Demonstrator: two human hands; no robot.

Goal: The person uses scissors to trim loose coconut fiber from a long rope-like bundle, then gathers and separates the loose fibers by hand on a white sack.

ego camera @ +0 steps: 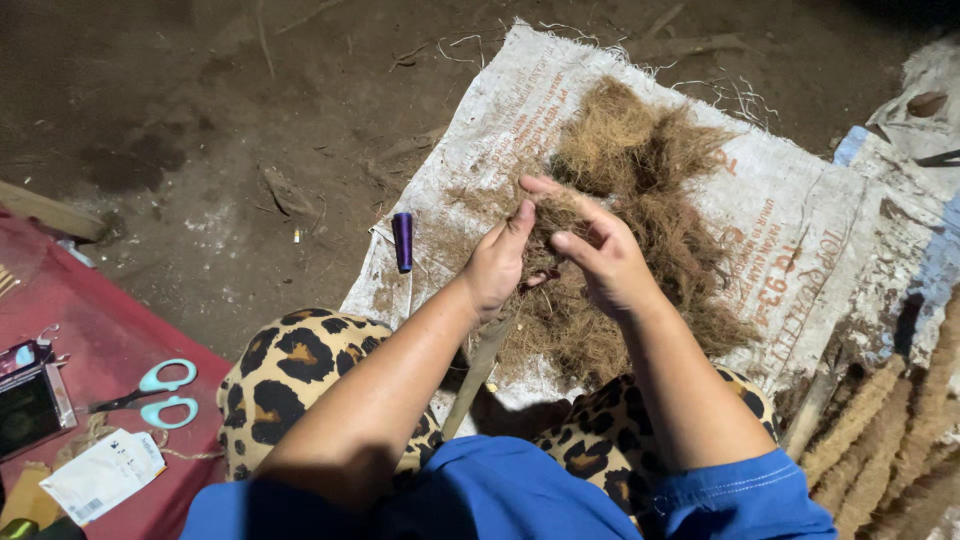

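Both hands meet over a heap of dry brown coir fibre (640, 190) on a white woven plastic sack (800, 220) spread on the earth floor. The left hand (497, 262) and the right hand (605, 255) each pinch a tuft in their grip, though the fingertips seem partly buried. A small purple thread spool (402, 241) lies on the sack just left of them.

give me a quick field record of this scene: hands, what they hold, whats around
left hand: pinching brown fibre, thumb up
right hand: fingers spread, pulling at the same fibre
fibre pile: loose brown heap on the woven sack
purple spool: lying on the sack's left edge
scissors: light-blue handles, on the red surface
fibre ropes: thick twisted lengths at lower right
ground: bare dirt
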